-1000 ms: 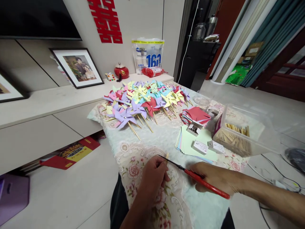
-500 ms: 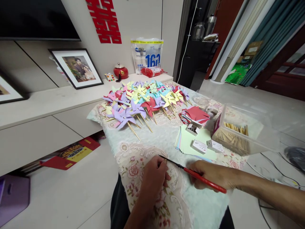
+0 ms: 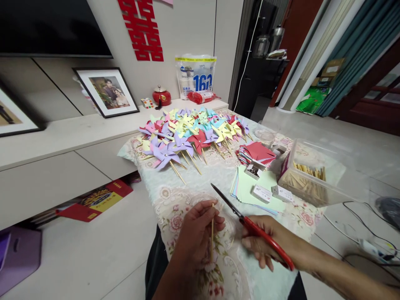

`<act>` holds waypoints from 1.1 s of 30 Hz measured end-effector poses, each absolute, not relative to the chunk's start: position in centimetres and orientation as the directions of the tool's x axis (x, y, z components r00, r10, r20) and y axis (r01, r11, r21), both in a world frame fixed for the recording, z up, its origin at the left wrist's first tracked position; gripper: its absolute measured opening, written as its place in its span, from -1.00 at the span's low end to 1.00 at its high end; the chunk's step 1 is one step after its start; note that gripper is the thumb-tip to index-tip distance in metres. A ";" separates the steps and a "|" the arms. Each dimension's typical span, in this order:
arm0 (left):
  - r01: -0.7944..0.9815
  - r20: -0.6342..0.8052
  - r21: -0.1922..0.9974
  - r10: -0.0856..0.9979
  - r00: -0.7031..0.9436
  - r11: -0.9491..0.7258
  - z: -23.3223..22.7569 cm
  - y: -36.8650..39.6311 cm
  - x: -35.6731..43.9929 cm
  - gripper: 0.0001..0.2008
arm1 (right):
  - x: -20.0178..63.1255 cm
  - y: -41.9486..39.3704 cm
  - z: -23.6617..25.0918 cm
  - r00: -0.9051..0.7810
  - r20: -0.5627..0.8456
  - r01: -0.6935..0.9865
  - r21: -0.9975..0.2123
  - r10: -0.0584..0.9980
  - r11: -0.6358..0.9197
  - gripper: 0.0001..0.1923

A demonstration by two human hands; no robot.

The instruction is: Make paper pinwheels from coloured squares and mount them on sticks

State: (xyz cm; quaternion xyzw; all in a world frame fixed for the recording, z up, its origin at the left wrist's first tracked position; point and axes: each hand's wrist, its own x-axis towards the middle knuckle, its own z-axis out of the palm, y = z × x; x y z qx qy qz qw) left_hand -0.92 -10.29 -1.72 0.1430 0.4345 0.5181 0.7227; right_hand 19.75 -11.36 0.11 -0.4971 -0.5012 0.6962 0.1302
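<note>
The person's forearms run off the bottom edge of the frame, and the right wrist is cut at the lower right corner. The scissors' [image 3: 250, 225] handle loops are mostly hidden inside the right hand [image 3: 265, 241], so only the red grip and the dark blades show. The lower end of the stick [image 3: 212, 231] disappears behind the left hand's [image 3: 195, 239] fingers. The tub [image 3: 312, 183] at the right is clear plastic and hard to read at its rim; the sticks in it look like the same kind, though that is not certain.

At lower centre the left hand pinches the stick between thumb and forefinger, holding it nearly upright, its top end free above the knuckles. The other fingers curl loosely behind it. The right hand, just right of it, is wrapped round the scissors' handle with the lower fingers hanging partly spread; the blades point up and left, and appear shut or nearly so. Their tip ends just above and right of the stick's top, apart from it.

Both hands hover over the flowered cloth [image 3: 175, 208]. Farther up the table a heap of pinwheels [image 3: 190, 135] fills the centre of the frame. Right of centre lie green sheets [image 3: 262, 183] and red paper squares [image 3: 258, 152].
</note>
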 end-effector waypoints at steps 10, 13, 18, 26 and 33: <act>-0.797 -0.425 0.544 0.905 0.007 0.261 -0.2 -9.6 -1.2 -0.73 | 16.4 -12.4 0.5 -0.382 -0.382 0.041 -0.917 0.842 -0.398 -0.54; -0.769 -0.436 0.589 0.899 -0.043 0.249 -0.2 -9.7 -1.7 -0.73 | 16.0 -12.0 0.5 -0.303 -0.368 -0.018 -0.920 0.879 -0.392 -0.53; -0.668 -0.415 0.703 0.904 -0.104 0.246 -0.2 -9.9 -2.6 -0.74 | 16.2 -11.3 0.7 -0.220 -0.375 -0.077 -0.914 0.901 -0.399 -0.58; 0.565 0.390 0.783 0.913 -0.122 -0.259 -0.6 -11.8 -2.5 -0.73 | 16.3 -10.1 1.1 -0.265 -0.375 -0.067 -0.912 0.889 -0.404 -0.70; 0.454 0.198 0.870 0.980 0.035 -0.192 -0.3 -12.6 -0.9 -0.84 | 16.8 -10.2 2.3 -0.328 -0.355 0.078 -0.934 0.876 -0.349 -0.64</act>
